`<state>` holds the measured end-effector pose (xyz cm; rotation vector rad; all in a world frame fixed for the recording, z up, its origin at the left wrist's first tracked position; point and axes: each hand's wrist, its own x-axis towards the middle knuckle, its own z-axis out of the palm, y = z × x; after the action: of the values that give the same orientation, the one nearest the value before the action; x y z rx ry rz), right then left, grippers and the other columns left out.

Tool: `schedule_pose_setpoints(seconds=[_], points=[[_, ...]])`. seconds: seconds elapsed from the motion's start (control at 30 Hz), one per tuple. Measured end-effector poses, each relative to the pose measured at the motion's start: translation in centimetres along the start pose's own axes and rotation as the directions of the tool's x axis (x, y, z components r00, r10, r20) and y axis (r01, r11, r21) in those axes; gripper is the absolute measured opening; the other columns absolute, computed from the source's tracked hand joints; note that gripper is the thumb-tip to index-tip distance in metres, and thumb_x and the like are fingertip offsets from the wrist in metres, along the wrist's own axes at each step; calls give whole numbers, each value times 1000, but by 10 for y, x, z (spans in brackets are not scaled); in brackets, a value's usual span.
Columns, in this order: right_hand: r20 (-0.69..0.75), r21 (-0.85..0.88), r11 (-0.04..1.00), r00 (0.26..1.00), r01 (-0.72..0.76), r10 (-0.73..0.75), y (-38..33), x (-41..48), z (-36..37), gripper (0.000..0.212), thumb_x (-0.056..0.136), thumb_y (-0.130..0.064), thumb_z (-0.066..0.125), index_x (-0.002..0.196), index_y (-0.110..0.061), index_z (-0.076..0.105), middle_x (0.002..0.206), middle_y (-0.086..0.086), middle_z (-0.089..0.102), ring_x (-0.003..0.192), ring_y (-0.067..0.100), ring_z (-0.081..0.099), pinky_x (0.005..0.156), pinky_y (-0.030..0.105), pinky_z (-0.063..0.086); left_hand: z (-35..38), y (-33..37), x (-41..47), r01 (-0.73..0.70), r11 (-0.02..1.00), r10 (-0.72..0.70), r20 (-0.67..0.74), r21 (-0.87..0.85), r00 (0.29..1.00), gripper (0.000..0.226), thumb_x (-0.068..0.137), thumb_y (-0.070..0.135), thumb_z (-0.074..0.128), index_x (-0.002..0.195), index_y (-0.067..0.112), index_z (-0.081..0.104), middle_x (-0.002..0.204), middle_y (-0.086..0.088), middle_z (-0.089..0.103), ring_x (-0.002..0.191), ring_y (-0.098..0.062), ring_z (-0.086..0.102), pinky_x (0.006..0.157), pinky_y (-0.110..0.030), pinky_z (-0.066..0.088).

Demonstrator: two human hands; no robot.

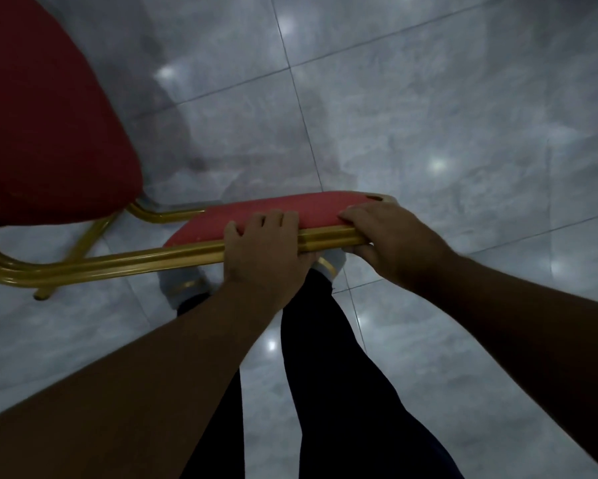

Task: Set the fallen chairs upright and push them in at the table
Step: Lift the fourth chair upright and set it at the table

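Two bare forearms reach down and away from the camera, with dark trouser legs between them and pale shoes on the floor (pixel 428 115) beneath. The left hand (pixel 261 250) is wrapped over the gold frame rail (pixel 118 262) at the top of a chair's backrest (pixel 290 210), fingers curled onto the red padding and thumb side toward the body. The right hand (pixel 387 233) grips the same rail just beside it, at the rail's right-hand end, fingers closed over the top edge and thumb under. Both hands are closed around the rail; neither is free.

The rail's long axis runs left to right across the view, square to the arms, so the chair lies directly ahead of and below the hands, with its red seat (pixel 48 115) off to the left and farther out. The gold legs curve away at lower left; whether all feet rest on the grey tiled floor cannot be told. The left hand sits nearer the rail's middle, the right at its corner.

No desk shows in this view, so the direction of the push cannot be judged from here.
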<state>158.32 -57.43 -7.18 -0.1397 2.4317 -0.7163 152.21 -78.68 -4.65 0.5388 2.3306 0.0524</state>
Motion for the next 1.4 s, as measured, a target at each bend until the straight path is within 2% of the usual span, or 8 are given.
schedule_pose_setpoints(seconds=[0.17, 0.27, 0.5, 0.67, 0.87, 1.0, 1.23, 1.4], points=[[-71, -91, 996, 997, 11, -18, -9, -5, 0, 43, 88, -20, 74, 126, -5, 62, 122, 17, 69, 110, 36, 66, 94, 46, 53, -2, 7, 8, -221, 975, 221, 3, -21, 975, 32, 102, 40, 51, 129, 23, 46, 126, 0, 59, 114, -25, 57, 101, -43, 44], [-125, -140, 989, 990, 46, -64, -22, -7, -3, 38, 89, -21, 72, 122, -5, 65, 116, 16, 71, 103, 35, 69, 88, 45, 55, -4, 3, -2, -213, 977, 212, -34, -16, 977, 32, 101, 35, 53, 130, 20, 50, 125, -3, 62, 114, -28, 59, 101, -46, 44], [-353, -106, 990, 927, 92, -124, -85, -34, -33, 36, 95, -30, 53, 118, -9, 70, 112, 10, 74, 100, 29, 69, 92, 41, 50, -36, -18, -62, -223, 975, 214, -305, 4, 928, 32, 88, 28, 73, 117, 16, 67, 105, -4, 73, 90, -30, 69, 79, -41, 48], [-455, -49, 979, 868, 200, -200, -175, -68, -85, 29, 97, -28, 65, 120, -11, 71, 114, 6, 73, 102, 27, 67, 94, 44, 50, -99, -56, -140, -316, 943, 233, -471, -104, 851, 34, 95, 36, 58, 119, 16, 71, 111, -1, 75, 98, -27, 70, 81, -44, 50], [-464, 124, 980, 882, 155, -81, -261, -111, -125, 31, 90, -23, 61, 120, -13, 62, 114, 7, 68, 102, 26, 59, 96, 27, 35, -165, -107, -236, -352, 915, 176, -591, -197, 787, 31, 96, 31, 59, 115, 9, 72, 108, -4, 75, 100, -23, 68, 89, -39, 49], [-480, -14, 974, 853, 227, -206, -330, -120, -137, 28, 95, -27, 57, 113, -9, 68, 106, 7, 70, 89, 32, 61, 86, 35, 35, -188, -144, -293, -338, 907, 122, -613, -250, 781, 31, 96, 30, 61, 117, 9, 71, 112, -3, 74, 103, -21, 66, 92, -35, 49], [-530, -312, 877, 699, 365, -480, -457, -134, -148, 35, 106, -32, 49, 114, -7, 72, 105, 5, 71, 85, 29, 58, 77, 42, 40, -216, -201, -386, -357, 893, 90, -668, -274, 739, 37, 95, 39, 65, 118, 10, 69, 113, -4, 72, 104, -19, 66, 93, -33, 52], [-466, -504, 749, 594, 430, -655, -546, -144, -141, 26, 100, -30, 61, 114, -12, 74, 109, 1, 74, 86, 26, 60, 76, 40, 39, -208, -249, -450, -390, 898, 105, -762, -203, 639, 32, 87, 11, 75, 118, 4, 71, 113, -6, 74, 104, -21, 68, 96, -26, 51]])
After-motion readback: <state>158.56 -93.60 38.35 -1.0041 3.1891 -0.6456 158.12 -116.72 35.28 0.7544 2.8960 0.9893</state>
